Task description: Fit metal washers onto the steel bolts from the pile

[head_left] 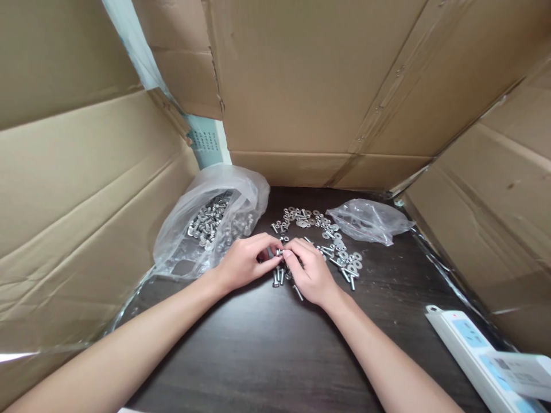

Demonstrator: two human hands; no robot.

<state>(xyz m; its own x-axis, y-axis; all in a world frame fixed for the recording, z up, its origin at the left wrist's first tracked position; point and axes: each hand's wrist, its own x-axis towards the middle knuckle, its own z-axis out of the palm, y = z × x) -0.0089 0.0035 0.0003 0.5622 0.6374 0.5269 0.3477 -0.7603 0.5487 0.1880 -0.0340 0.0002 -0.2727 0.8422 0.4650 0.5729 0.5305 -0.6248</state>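
Note:
Both hands meet over the dark table (249, 344), around a small metal bolt (279, 252). My left hand (247, 259) pinches its left end between thumb and fingers. At its right end, the thumb and index finger of my right hand (307, 268) are closed on the same bolt. Whether a nut or washer sits on it is too small to tell. Loose bolts (279, 277) lie just below the fingertips. Washers (353, 264), nuts and more bolts spread behind and to the right of my right hand.
An open plastic bag (172, 241) holding many small metal fasteners (209, 221) stands left of the hands. A crumpled clear bag (370, 221) lies at the back right. A white power strip (469, 350) is at the right front. Cardboard walls (310, 86) enclose the table.

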